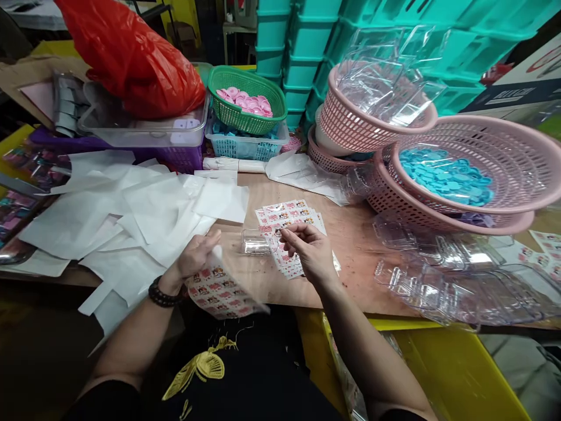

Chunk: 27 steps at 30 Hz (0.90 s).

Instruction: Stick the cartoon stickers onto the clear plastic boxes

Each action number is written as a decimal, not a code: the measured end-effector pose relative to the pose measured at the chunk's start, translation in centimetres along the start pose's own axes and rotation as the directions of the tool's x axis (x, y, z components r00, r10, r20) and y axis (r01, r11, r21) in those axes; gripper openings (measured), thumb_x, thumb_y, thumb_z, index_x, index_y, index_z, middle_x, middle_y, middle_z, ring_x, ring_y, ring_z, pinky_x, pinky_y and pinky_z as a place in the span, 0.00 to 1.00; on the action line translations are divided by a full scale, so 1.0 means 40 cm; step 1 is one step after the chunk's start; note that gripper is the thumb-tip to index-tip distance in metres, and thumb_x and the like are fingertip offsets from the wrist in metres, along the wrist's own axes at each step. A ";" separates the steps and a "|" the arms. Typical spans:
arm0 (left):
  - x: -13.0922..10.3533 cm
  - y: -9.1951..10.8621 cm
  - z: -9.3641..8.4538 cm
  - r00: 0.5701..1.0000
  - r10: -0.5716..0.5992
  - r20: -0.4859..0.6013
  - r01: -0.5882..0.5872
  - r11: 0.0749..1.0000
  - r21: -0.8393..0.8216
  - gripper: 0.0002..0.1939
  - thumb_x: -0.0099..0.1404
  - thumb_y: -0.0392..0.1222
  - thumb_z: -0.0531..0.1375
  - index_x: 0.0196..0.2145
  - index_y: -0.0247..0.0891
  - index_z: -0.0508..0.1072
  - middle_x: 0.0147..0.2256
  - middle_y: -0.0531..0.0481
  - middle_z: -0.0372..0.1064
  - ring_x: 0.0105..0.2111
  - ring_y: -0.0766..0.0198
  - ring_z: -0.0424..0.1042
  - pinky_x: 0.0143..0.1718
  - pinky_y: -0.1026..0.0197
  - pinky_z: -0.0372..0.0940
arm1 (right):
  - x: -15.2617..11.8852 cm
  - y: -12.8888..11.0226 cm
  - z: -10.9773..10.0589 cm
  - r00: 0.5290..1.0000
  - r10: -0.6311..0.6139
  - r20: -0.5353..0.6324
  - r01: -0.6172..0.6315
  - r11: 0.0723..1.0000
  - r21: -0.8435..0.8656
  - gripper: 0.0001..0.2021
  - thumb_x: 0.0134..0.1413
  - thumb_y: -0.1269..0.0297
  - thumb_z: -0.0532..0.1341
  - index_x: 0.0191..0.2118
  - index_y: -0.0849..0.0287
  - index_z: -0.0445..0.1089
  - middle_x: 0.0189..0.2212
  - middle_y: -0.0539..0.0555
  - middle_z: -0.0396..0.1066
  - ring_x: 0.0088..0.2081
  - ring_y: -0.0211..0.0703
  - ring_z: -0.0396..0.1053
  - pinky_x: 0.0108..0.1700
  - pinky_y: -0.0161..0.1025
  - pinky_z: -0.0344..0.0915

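My left hand (196,255), with a dark beaded bracelet at the wrist, grips a bent sheet of printed stickers (223,293) near the table's front edge. Its fingers are closed on the sheet's upper end. To the right, my right hand (309,248) is raised over a pile of similar sticker sheets (289,215), thumb and fingertips pinched together. Whatever is between those fingertips is too small to make out. Between my hands, a small clear plastic case (255,242) lies on the wooden table (272,187).
White backing papers (144,204) are heaped at the left. Clear plastic cases (460,286) lie at the right, below pink baskets (517,164) with blue pieces (447,178). A green basket (248,120) of pink pieces and a red bag (140,70) stand behind.
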<state>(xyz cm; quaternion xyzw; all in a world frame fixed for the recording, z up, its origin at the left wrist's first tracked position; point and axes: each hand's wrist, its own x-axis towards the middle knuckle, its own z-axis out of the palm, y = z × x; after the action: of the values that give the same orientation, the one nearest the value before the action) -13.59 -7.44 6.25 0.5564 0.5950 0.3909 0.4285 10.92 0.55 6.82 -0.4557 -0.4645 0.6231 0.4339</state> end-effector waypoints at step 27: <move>0.092 0.000 0.072 0.986 -0.105 0.131 0.044 0.915 0.401 0.23 0.62 0.49 0.66 0.54 0.44 0.73 0.27 0.56 0.75 0.31 0.60 0.75 0.34 0.61 0.64 | 0.047 0.003 0.035 0.955 0.297 0.012 -0.288 0.934 -0.214 0.21 0.31 0.50 0.75 0.23 0.60 0.69 0.18 0.49 0.71 0.15 0.27 0.48 0.17 0.32 0.39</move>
<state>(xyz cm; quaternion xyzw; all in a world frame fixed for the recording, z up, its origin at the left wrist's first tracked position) -10.91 -3.81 5.04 0.6365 0.6486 0.2026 0.3650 9.17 2.07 6.58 -0.5490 -0.4641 0.6382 0.2755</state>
